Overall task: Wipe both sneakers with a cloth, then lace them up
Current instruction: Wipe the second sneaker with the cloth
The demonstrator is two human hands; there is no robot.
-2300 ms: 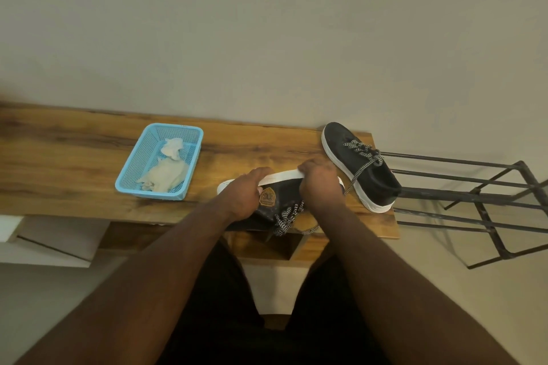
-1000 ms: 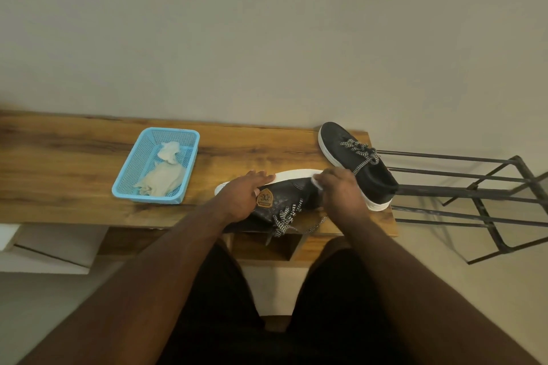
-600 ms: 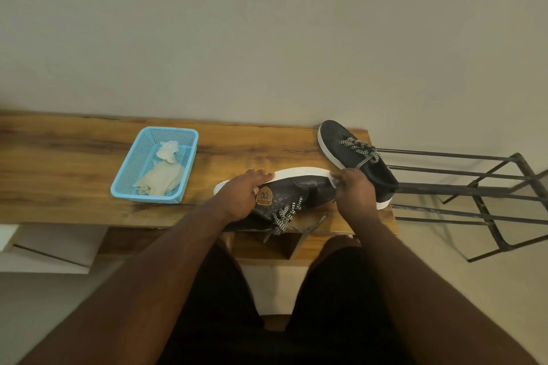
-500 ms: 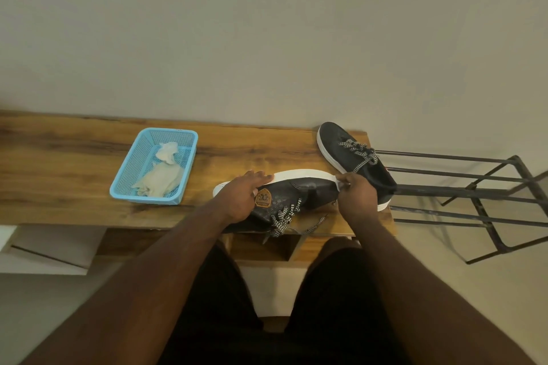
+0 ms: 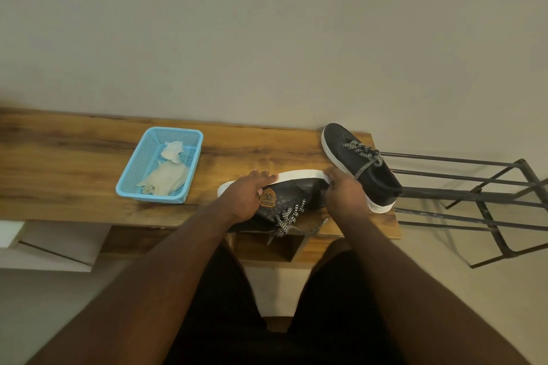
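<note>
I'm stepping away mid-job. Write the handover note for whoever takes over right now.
Left hand: rests flat on the heel end of the near sneaker, which lies tipped on its side at the shelf edge.
Right hand: at its toe, pinching something white against the sole rim, seemingly the wiping cloth.
Second sneaker: upright at the right end, laced.
Blue basket: more cloths inside.
Done: cannot tell.
Left: finish wiping; the near sneaker's laces hang loose.

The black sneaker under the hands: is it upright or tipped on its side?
Tipped: the black sneaker shows its white sole edge facing the wall, laces toward the person.
</note>
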